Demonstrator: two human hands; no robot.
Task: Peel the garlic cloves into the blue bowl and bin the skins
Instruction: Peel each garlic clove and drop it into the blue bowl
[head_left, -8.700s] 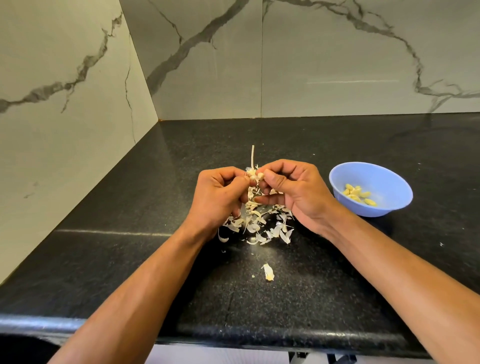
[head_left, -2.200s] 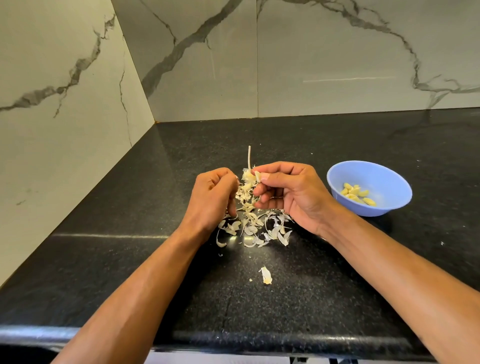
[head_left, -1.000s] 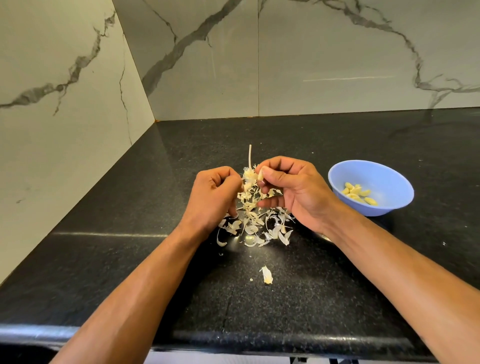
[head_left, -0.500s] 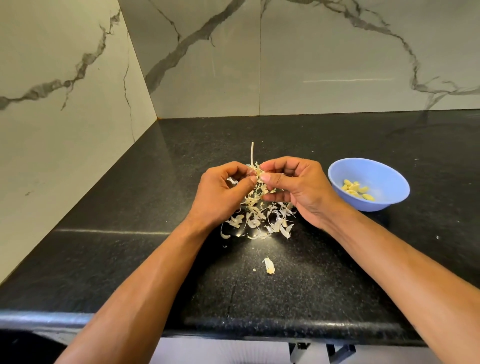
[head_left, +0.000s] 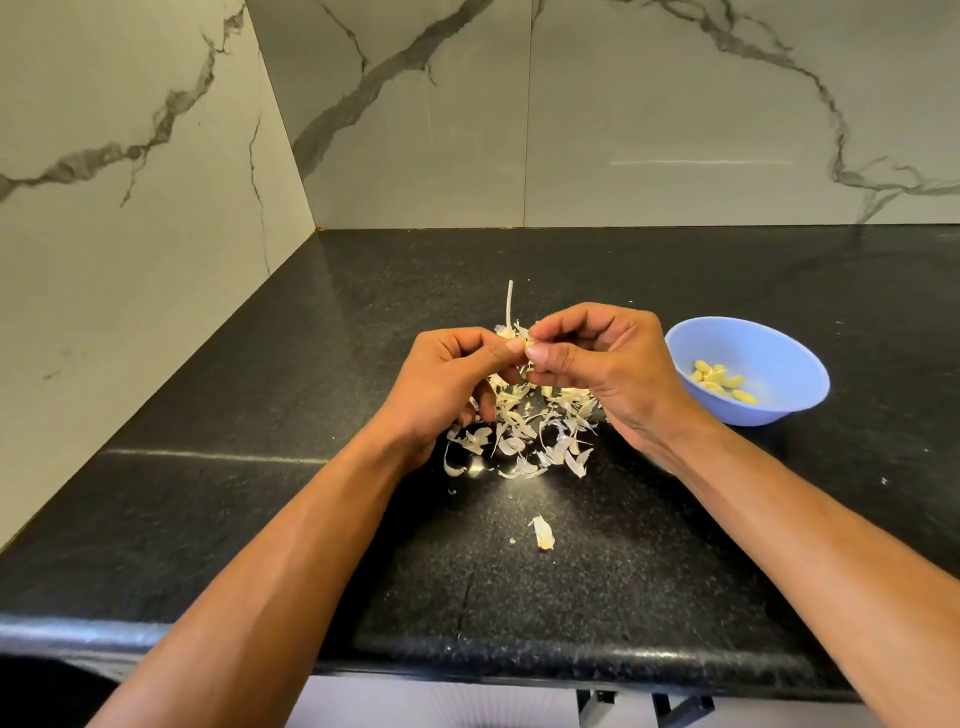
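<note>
1. Left hand (head_left: 447, 382): raised above the table (head_left: 260, 519), fingers curled, thumb and forefinger pinching one end of a garlic clove (head_left: 522, 347) at the centre.
2. Heap of skins (head_left: 524, 434): lying loose on the table directly under both hands; dry stalk (head_left: 510, 304) standing up behind it; one stray skin (head_left: 541, 531) lying apart, nearer the front edge.
3. Right hand (head_left: 605, 364): fingers curled, thumb and forefinger pinching the same clove from the opposite side, thumb tips touching.
4. Blue bowl (head_left: 779, 343): just right of the right hand, holding several peeled cloves (head_left: 722, 380).
5. Step judged: peeling under way, clove mostly hidden, skin state not discernible.
6. Next move calls for stripping the remaining skin, then carrying the clove rightward over the bowl rim. Bin not in view; skins not yet cleared.
</note>
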